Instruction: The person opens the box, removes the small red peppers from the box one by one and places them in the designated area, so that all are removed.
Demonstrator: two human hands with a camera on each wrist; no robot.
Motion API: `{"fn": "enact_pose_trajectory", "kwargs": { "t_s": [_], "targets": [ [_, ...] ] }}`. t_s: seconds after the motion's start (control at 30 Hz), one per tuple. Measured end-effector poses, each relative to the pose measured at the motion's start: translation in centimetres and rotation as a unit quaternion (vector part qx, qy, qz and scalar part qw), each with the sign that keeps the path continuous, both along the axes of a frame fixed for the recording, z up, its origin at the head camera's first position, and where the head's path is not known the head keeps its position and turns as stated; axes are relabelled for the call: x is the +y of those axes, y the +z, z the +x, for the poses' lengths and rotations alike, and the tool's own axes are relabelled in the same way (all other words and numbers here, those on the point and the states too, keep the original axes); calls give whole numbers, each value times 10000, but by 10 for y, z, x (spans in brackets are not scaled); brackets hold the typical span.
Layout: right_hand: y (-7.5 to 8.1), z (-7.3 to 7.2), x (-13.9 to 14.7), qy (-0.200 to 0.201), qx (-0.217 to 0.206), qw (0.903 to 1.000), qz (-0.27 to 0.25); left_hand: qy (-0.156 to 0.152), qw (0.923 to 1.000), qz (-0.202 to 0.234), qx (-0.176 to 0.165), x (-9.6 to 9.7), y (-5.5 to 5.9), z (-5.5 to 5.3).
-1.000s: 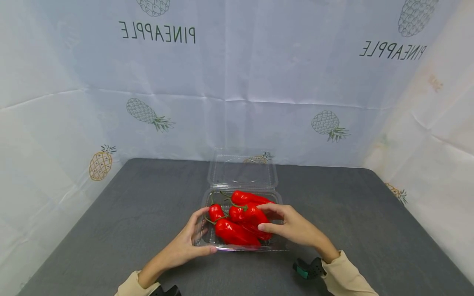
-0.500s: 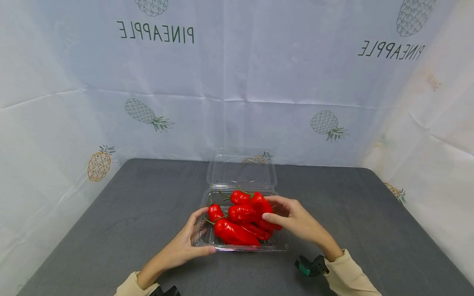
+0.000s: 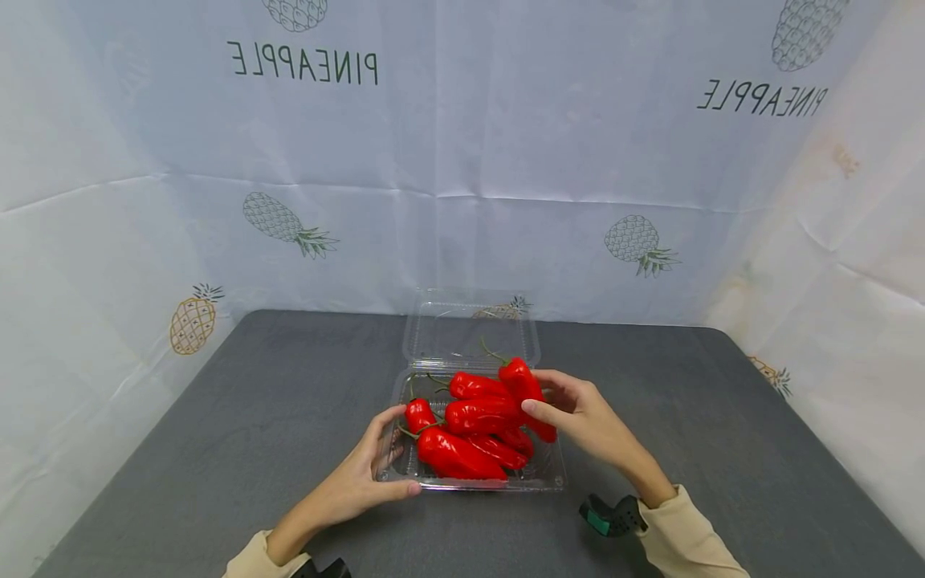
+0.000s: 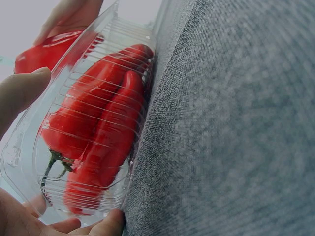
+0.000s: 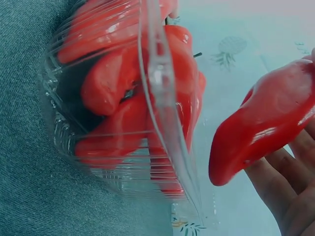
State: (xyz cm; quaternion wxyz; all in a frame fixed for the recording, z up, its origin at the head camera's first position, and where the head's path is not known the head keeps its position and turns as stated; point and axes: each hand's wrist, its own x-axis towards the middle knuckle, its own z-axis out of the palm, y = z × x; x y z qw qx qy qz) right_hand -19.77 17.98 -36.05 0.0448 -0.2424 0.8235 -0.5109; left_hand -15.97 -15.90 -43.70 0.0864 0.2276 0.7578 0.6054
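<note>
A long red pepper point(image 3: 531, 401) with a green stem is held between my right hand's point(image 3: 588, 421) thumb and fingers, raised above the right side of a clear plastic clamshell container point(image 3: 542, 479). In the right wrist view that pepper point(image 5: 266, 118) is apart from the container wall. Several other red peppers point(image 3: 458, 453) lie inside, stems mostly to the left. My left hand point(image 3: 354, 478) holds the container's left end, thumb at the front rim. In the left wrist view its fingertips point(image 4: 110, 226) touch the ribbed side wall. The right fingers are partly hidden behind the pepper.
The container's hinged lid point(image 3: 473, 329) stands raised at the back, close to the pineapple-print curtain point(image 3: 462, 136). A dark grey table point(image 3: 650, 385) extends around the container. Black straps point(image 3: 613, 515) are on the wrists.
My right hand has lifted the pepper out of the pile, moving up and to the right. Its stem end now points up toward the lid. The left hand has stayed on the container.
</note>
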Motion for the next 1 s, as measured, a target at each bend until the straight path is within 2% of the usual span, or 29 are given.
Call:
{"fn": "enact_pose_trajectory", "kwargs": {
  "t_s": [0.17, 0.37, 1.0],
  "targets": [
    [1, -1, 1, -76, -27, 9998, -168, -3, 10000, 2, 6, 0, 0, 0],
    [2, -2, 2, -400, -123, 9990, -176, 33, 10000, -36, -20, 0, 1, 0],
    [-10, -18, 12, -1222, -139, 9923, -125, 93, 9997, -170, -154, 1, 2, 0]
  ]
}}
